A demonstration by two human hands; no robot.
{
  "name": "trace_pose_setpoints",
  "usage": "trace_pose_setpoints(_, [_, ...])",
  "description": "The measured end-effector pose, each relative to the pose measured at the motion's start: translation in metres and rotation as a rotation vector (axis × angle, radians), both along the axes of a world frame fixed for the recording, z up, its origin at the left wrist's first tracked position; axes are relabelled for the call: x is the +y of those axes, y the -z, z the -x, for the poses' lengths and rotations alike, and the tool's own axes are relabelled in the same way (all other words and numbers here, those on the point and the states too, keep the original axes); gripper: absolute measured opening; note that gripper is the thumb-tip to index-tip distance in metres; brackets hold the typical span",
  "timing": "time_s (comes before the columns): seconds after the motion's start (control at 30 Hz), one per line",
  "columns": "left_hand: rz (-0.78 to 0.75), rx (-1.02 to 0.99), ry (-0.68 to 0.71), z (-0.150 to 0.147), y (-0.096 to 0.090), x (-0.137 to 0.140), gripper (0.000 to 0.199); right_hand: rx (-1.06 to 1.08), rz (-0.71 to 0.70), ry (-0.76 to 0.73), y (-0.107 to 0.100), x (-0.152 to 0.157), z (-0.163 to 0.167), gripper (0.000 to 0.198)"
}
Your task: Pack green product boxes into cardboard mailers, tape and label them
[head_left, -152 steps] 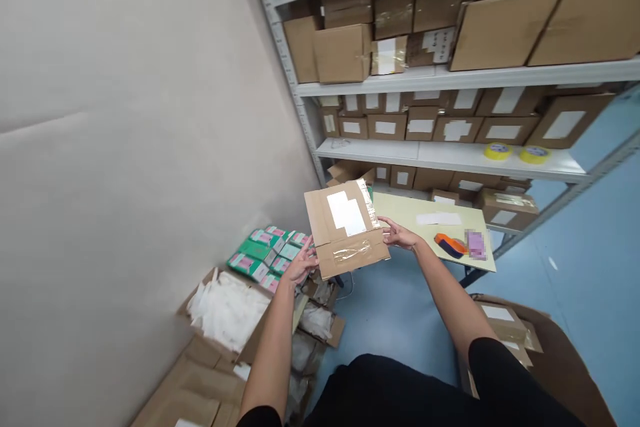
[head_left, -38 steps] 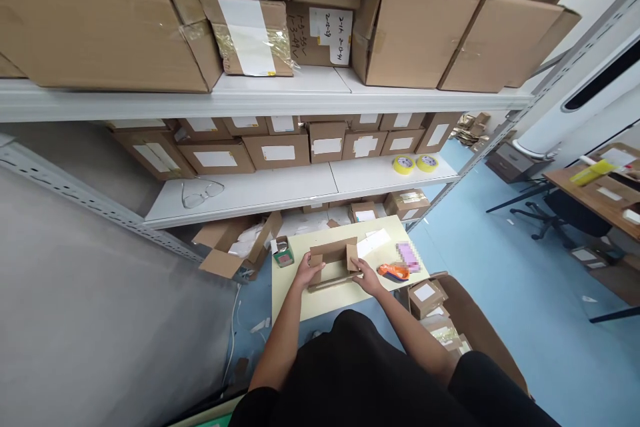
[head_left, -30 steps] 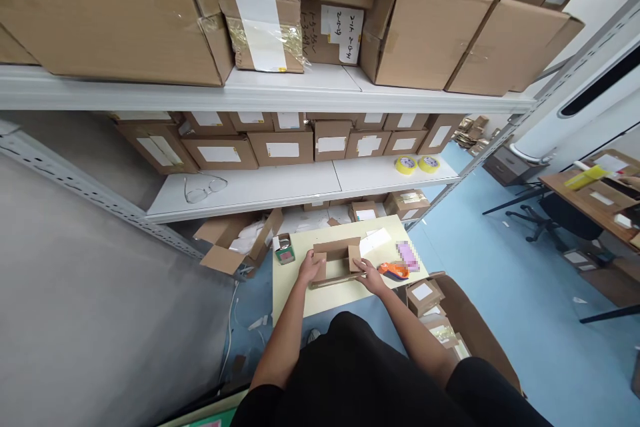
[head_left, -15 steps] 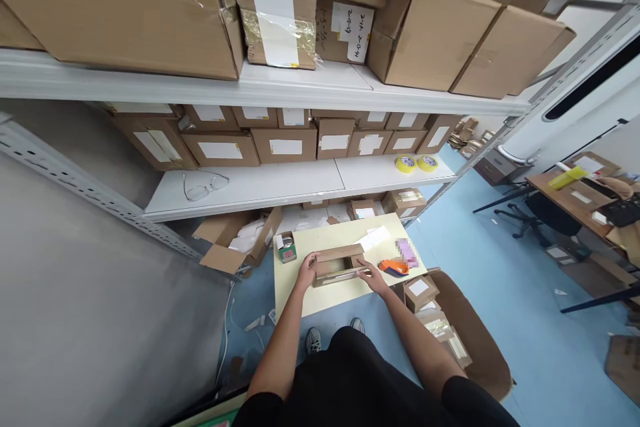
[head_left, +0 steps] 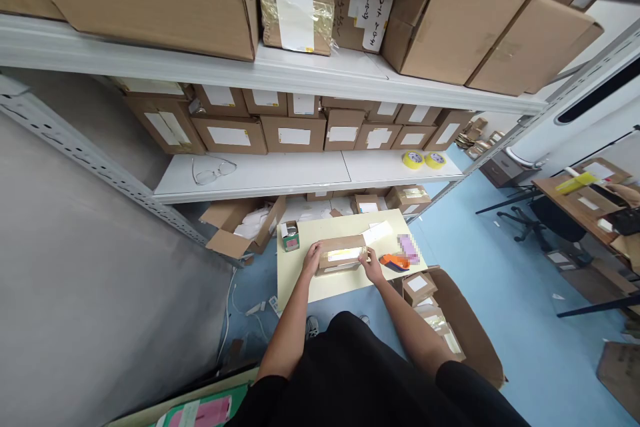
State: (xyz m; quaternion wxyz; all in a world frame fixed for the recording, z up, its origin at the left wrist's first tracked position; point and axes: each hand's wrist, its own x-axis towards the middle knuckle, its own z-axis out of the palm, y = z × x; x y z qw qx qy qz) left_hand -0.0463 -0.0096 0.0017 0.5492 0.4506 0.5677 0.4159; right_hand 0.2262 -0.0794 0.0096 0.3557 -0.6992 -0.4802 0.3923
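Observation:
A small brown cardboard box [head_left: 343, 243] with clear tape and a white label on it lies on the cream tabletop [head_left: 300, 283]. Its top flaps are folded down. My left hand [head_left: 312, 259] grips the box's left end, fingers bent around the side. At the right end my right hand [head_left: 371, 266] holds the edge, thumb near the top flap. Just right of that hand sits an orange and blue tape dispenser [head_left: 395, 262]. White papers [head_left: 377, 232] lie behind the box, and a small green box [head_left: 291, 237] stands to its left.
A blurred purple item [head_left: 409, 249] lies on the table's right. Beside the table, a large carton [head_left: 465, 320] holds several small boxes; an open carton [head_left: 231, 245] stands left. Shelving [head_left: 280, 177] ahead carries boxes, glasses [head_left: 213, 172] and yellow tape rolls [head_left: 413, 159].
The box's top was open with its inside showing; now its flaps are folded shut under both hands. The view has shifted slightly.

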Motion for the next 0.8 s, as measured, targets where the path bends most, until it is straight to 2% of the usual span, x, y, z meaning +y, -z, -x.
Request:
trace_pose_setpoints(0.1, [-0.017,0.098,-0.001,-0.007,-0.004,-0.008,0.041,-0.095,0.053,-0.001,0.0,0.002,0.001,0.067])
trace_pose_setpoints(0.17, [-0.03,0.163,-0.021,-0.013,-0.008,-0.013,0.041,-0.137,0.074,0.011,0.001,0.004,0.0,0.074])
trace_pose_setpoints(0.23, [-0.02,0.217,-0.053,-0.02,-0.011,-0.017,0.04,-0.148,0.102,0.032,0.002,0.007,-0.002,0.081])
trace_pose_setpoints(0.3, [-0.002,0.266,-0.087,-0.027,-0.014,-0.02,0.043,-0.135,0.121,0.032,0.003,0.011,-0.004,0.078])
trace_pose_setpoints(0.4, [0.016,0.318,-0.141,-0.034,-0.015,-0.021,0.061,-0.073,0.088,-0.044,0.005,0.016,-0.007,0.067])
trace_pose_setpoints(0.5, [0.017,0.34,-0.193,-0.035,-0.01,-0.015,0.081,-0.032,0.033,-0.126,0.007,0.02,-0.007,0.07])
trace_pose_setpoints(0.67, [0.103,0.284,-0.118,-0.032,-0.004,-0.002,0.081,-0.079,0.013,-0.167,0.007,0.025,-0.004,0.074])
trace_pose_setpoints(0.8, [0.143,0.264,-0.069,-0.025,-0.002,-0.004,0.077,-0.019,-0.009,-0.136,0.007,0.018,-0.003,0.074])
